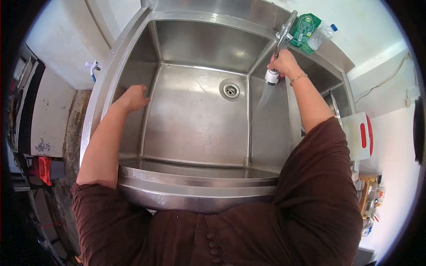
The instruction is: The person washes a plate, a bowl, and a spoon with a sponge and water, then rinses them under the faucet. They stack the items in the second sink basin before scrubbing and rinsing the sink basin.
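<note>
Brown sleeves nearest lens, arms reaching over steel sink [133, 62]. Basin deep, drain [231, 90] at back centre. Left hand [133, 97] open, fingers spread flat against left wall. Right hand [284, 62] closed around flexible faucet hose [284, 33], white spray head [272, 76] just below fist, water streaming onto right wall. Hands well apart. Green pouch [305, 27], plastic bottle [321, 35] on back ledge.

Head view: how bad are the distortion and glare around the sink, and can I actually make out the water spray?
Head view: strong fisheye, black corners, and the sink rim bows outward; soft glare patches on the steel floor near the drain, nothing washed out; the spray under the faucet head, gripped by the right hand, shows only as a faint pale blur; the left hand is sharp against the left wall.
</note>
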Motion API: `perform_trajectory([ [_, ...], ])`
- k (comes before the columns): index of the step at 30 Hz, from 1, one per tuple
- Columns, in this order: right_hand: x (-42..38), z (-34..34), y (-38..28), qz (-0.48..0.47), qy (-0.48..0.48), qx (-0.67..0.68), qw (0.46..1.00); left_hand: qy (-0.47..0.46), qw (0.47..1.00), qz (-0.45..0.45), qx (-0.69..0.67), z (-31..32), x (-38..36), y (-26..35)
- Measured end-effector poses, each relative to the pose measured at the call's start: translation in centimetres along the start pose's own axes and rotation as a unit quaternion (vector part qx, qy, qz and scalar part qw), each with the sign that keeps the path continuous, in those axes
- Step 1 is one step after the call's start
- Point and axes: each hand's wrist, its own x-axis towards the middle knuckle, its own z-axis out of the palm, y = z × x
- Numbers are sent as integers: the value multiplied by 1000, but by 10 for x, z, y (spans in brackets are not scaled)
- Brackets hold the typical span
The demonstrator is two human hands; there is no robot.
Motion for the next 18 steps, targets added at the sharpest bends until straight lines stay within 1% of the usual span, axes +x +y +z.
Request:
perform_trajectory([
  [2,16,17,10,-49,101,-48,993,-37,999,-23,14,-7,-2,8],
  [3,21,23,12,-112,160,-112,974,-37,999,-25,15,-8,-2,11],
  [4,26,27,14,-114,160,-110,974,-52,998,-29,19,-10,-2,12],
  [6,32,36,15,-97,201,-40,974,-68,997,-37,24,-11,-2,13],
  [7,34,40,13,-99,199,-39,974,-67,997,-36,21,-11,-3,13],
  [9,38,47,12,-64,255,-13,965,-66,997,-37,18,-10,-3,12],
  [10,40,50,11,-66,254,-12,965,-69,996,-37,29,-8,-2,12],
  [12,46,55,12,-48,295,-3,954,-74,996,-38,40,-5,-1,9],
  [13,49,58,14,-49,293,-3,955,-57,997,-29,36,-2,-1,7],
  [14,50,62,16,-68,325,12,943,-41,998,-20,32,0,-2,5],
  [15,50,63,15,-86,356,26,930,-41,998,-21,32,-1,-2,6],
  [16,51,64,13,-86,355,26,930,-48,998,-24,35,-2,-3,8],
  [18,51,68,5,-68,366,108,922,-55,997,-27,38,-1,-1,8],
])
